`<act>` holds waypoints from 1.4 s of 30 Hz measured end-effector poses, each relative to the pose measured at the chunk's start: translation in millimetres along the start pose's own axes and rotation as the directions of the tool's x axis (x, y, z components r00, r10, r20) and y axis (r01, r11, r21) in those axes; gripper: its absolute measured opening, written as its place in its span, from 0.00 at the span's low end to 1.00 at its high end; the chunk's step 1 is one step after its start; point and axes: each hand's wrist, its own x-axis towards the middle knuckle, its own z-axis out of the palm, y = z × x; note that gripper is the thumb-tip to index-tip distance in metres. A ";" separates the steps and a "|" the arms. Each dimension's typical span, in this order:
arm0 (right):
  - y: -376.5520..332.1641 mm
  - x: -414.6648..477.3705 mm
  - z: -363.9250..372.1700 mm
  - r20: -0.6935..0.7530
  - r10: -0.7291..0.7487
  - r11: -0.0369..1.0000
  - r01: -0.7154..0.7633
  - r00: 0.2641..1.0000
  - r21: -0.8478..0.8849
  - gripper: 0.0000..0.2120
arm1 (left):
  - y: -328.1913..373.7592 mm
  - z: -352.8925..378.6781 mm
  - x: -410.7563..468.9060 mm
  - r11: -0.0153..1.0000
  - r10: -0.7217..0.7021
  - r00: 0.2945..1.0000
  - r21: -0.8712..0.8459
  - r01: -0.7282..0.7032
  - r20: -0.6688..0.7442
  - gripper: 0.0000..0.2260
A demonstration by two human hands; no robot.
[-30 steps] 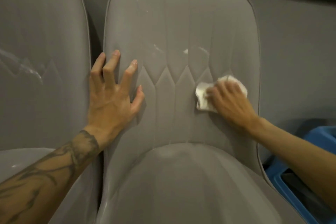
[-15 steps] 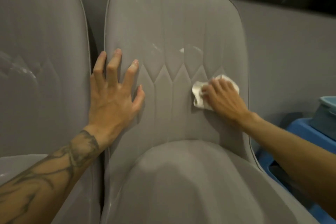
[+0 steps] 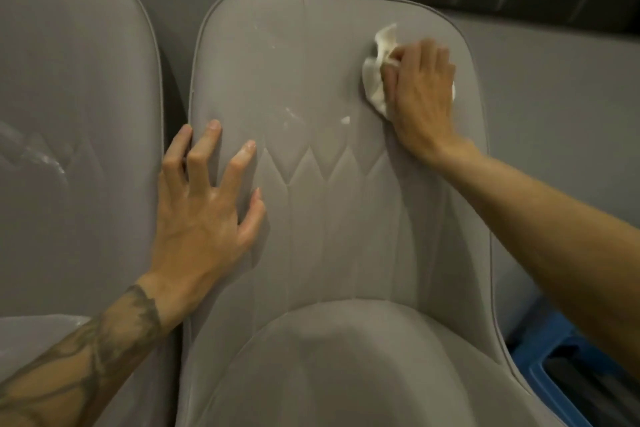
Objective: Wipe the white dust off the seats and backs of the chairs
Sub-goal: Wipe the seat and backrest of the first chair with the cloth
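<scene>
I see the crumpled white cloth pressed near the top right corner of the grey upholstered chair's back.
My right hand grips the cloth, fingers curled over it. White dust smears mark the middle of the back. My left hand rests on its left edge, fingers spread apart. A second grey chair stands just beside it on the left, and a blue plastic crate sits at the lower right.
</scene>
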 end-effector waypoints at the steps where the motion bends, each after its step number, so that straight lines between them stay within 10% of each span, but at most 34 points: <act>1: -6.0 6.3 3.3 -0.011 0.090 0.996 -0.090 0.996 0.003 0.15 | -0.1 0.6 0.1 1.000 0.000 1.000 0.003 0.000 -0.008 0.24; 9: -4.4 -63.1 -10.8 0.132 -0.341 0.940 0.333 0.931 0.074 0.10 | 2.0 0.3 -0.6 1.000 0.005 1.000 -0.023 -0.005 -0.014 0.24; 16: -18.5 16.4 4.7 -0.051 0.169 0.986 -0.169 0.984 0.015 0.17 | 1.2 2.8 -0.1 1.000 0.017 0.999 -0.018 -0.017 -0.038 0.24; 22: -24.3 -26.6 -10.3 0.055 -0.156 0.985 0.152 0.986 0.077 0.13 | 0.5 2.2 -0.4 1.000 0.012 0.999 -0.023 -0.013 -0.034 0.25; 29: -30.2 42.8 3.7 -0.053 0.231 0.971 -0.234 0.971 -0.047 0.19 | 1.2 3.6 -0.1 0.999 0.027 0.997 -0.015 -0.028 -0.065 0.23; 35: -22.4 -57.8 -12.5 0.084 -0.324 0.944 0.315 0.942 0.101 0.09 | 2.8 0.6 0.2 1.000 0.015 0.999 -0.014 -0.016 -0.044 0.24; 40: -15.7 8.5 1.4 -0.019 0.117 0.993 -0.117 0.993 0.010 0.16 | 0.9 3.7 -0.1 1.000 0.016 0.999 -0.008 -0.016 -0.046 0.24; 42: -24.0 -17.3 3.3 -0.019 0.078 0.997 -0.077 0.997 0.031 0.14 | 0.6 4.7 -1.1 1.000 0.018 0.999 -0.002 -0.018 -0.046 0.24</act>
